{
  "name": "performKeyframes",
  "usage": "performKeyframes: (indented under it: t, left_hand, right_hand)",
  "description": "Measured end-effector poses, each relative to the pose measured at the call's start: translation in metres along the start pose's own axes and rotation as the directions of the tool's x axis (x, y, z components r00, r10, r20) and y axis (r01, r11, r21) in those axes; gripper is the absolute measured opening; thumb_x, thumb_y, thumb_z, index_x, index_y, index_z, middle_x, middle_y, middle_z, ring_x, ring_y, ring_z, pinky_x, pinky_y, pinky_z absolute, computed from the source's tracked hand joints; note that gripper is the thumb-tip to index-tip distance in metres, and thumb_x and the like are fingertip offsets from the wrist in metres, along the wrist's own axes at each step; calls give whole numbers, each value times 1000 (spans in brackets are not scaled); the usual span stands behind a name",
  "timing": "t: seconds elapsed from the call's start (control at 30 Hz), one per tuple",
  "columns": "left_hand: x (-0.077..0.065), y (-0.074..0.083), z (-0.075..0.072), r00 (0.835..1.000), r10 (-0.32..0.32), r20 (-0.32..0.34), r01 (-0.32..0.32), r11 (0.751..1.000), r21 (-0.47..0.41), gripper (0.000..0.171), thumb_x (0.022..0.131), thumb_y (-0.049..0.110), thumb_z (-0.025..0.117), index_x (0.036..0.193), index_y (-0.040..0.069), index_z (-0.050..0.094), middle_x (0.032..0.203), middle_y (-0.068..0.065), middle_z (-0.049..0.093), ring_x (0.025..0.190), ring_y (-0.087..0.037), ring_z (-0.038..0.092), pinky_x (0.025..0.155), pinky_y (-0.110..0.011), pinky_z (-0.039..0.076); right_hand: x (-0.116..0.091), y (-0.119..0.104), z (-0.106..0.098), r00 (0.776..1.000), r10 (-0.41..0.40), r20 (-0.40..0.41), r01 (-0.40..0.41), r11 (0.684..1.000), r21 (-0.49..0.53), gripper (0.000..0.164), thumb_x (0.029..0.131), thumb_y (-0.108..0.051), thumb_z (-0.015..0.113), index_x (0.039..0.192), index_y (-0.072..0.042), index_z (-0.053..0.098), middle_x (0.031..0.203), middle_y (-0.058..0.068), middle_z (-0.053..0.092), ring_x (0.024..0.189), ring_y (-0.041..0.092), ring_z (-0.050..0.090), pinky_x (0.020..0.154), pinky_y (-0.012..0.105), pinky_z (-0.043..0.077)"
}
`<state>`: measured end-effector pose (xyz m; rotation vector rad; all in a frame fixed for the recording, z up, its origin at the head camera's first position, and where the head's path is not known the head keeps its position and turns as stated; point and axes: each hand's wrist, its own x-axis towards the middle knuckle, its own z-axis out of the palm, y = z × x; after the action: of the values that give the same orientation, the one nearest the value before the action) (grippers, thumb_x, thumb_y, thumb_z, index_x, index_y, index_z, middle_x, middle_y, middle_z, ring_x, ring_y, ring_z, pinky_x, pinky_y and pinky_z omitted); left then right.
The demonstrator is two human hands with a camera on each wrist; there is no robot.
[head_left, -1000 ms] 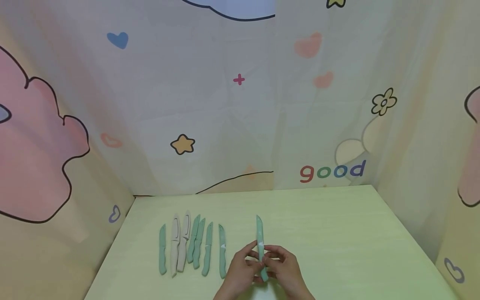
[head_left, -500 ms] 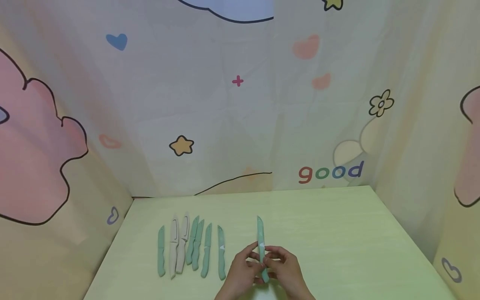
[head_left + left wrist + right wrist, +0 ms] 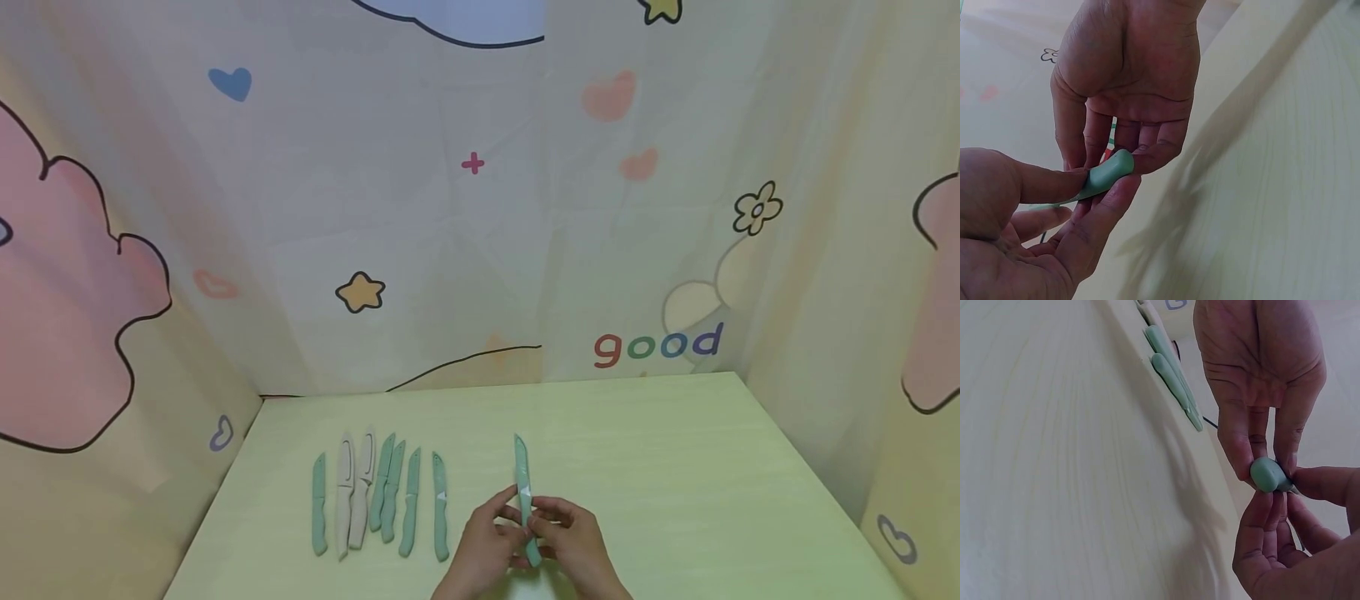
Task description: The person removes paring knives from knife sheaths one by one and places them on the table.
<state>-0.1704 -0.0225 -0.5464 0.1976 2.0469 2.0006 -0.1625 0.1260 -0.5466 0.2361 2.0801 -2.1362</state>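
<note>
A green knife [image 3: 522,467] stands out between both hands in the head view, its blade part pointing away and a white mark near the middle. My left hand [image 3: 487,542] pinches its handle [image 3: 1110,172] between thumb and fingers, as the left wrist view shows. From the other side my right hand [image 3: 573,537] grips the same handle with thumb and fingertips. In the right wrist view the rounded handle end [image 3: 1265,474] faces the camera, and fingers of both hands meet around it. Whether the blade is covered by a sheath is hard to tell.
Left of the hands, a row of knives lies on the pale green table [image 3: 675,483]. Two are white, one of them here [image 3: 344,500]; several are green, such as the leftmost knife [image 3: 319,504] and the nearest knife [image 3: 440,508]. A printed curtain [image 3: 420,217] encloses the table.
The whole head view has drifted slightly left and down. Both hands keep their hold on the green knife, with hardly any visible movement.
</note>
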Motion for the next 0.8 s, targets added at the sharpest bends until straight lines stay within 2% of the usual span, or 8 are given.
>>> performKeyframes:
  t: [0.57, 0.8]
  left_hand:
    - [1, -3, 1, 1000, 5, -6, -5, 999, 33, 66, 84, -11, 59, 145, 5, 41, 99, -11, 55, 74, -20, 65, 58, -36, 62]
    - [4, -2, -5, 998, -20, 54, 18, 1000, 25, 59, 89, 1, 61, 145, 8, 42, 103, -12, 56, 79, -22, 65, 62, -37, 62]
  right_hand:
    - [0, -1, -1, 1000, 9, 28, -8, 999, -32, 32, 91, -12, 66, 119, 4, 63, 102, 12, 63, 85, 21, 61, 68, 35, 60]
    - [-1, 0, -4, 999, -3, 34, 4, 999, -34, 33, 91, -13, 66, 120, 4, 62, 102, 13, 63, 87, 22, 61, 68, 36, 61]
